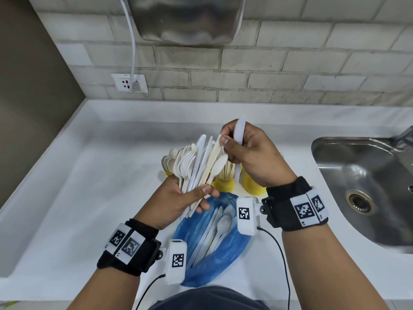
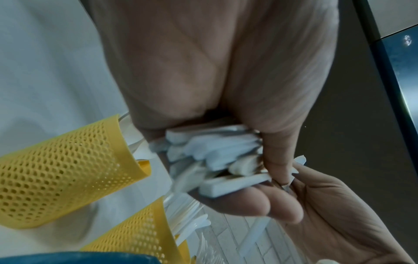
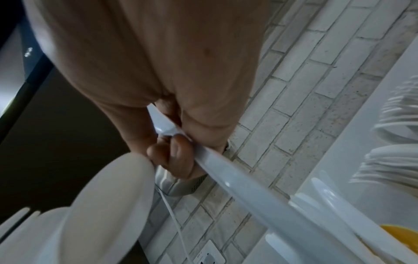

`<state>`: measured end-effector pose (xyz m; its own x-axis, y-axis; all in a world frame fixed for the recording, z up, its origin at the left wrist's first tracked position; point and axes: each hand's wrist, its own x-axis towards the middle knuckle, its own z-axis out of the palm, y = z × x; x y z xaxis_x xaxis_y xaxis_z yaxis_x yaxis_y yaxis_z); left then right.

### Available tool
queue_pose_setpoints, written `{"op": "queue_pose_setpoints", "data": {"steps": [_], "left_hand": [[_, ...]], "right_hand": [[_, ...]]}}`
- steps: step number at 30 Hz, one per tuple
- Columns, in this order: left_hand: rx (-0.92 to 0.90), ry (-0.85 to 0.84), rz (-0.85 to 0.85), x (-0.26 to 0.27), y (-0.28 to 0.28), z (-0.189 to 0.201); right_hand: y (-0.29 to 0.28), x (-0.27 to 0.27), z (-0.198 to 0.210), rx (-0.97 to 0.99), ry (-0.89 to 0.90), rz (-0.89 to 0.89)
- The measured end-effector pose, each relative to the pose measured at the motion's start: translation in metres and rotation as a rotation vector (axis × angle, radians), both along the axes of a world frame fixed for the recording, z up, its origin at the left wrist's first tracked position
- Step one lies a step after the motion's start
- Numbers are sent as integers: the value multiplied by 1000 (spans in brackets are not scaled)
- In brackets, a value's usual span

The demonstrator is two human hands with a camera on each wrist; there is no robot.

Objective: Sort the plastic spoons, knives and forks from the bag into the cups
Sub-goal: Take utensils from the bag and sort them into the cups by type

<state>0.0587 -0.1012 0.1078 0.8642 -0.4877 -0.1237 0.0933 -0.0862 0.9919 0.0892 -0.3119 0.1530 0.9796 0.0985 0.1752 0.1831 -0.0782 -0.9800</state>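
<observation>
both hands grip: left (image 1: 178, 198) a cutlery bundle (image 1: 196, 162), right (image 1: 252, 157) one knife (image 1: 239, 133).

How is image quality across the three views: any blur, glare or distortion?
Head view: sharp and evenly lit, but the wide angle bows the counter and smears the sink edge. Left wrist: dim, cutlery bundle blurred. Right wrist: dim, knife and spoon soft.

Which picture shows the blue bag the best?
The head view: the blue bag lies open on the counter with cutlery inside. The left wrist view shows only a blue sliver at the bottom edge. The right wrist view misses it.
</observation>
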Motion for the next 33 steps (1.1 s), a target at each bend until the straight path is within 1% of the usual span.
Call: {"op": "queue_pose_setpoints", "data": {"steps": [7, 9, 12, 14, 19, 21, 24, 29, 31, 33], "left_hand": [[20, 0, -12, 8, 6, 1], [14, -3, -29, 9, 6, 1], [8, -8, -38, 9, 4, 0], [5, -10, -44, 9, 4, -1], [-16, -6, -50, 11, 3, 0], [-37, 0, -57, 11, 2, 1], [-58, 20, -63, 10, 2, 0], [-69, 35, -66, 7, 3, -1], [-78, 37, -71, 7, 4, 0], [-82, 36, -75, 6, 5, 1]], "right_hand": [[-6, 6, -4, 234, 27, -138], [-6, 7, -8, 292, 52, -131], [0, 3, -17, 274, 93, -68], [4, 0, -19, 270, 82, -46], [8, 3, -19, 267, 85, -95], [10, 4, -18, 291, 78, -145], [8, 7, -11, 430, 39, -261], [-14, 13, -3, 836, 60, -452], [-19, 13, -1, 941, 54, -514], [-21, 11, 3, 1005, 1, -603]]}}
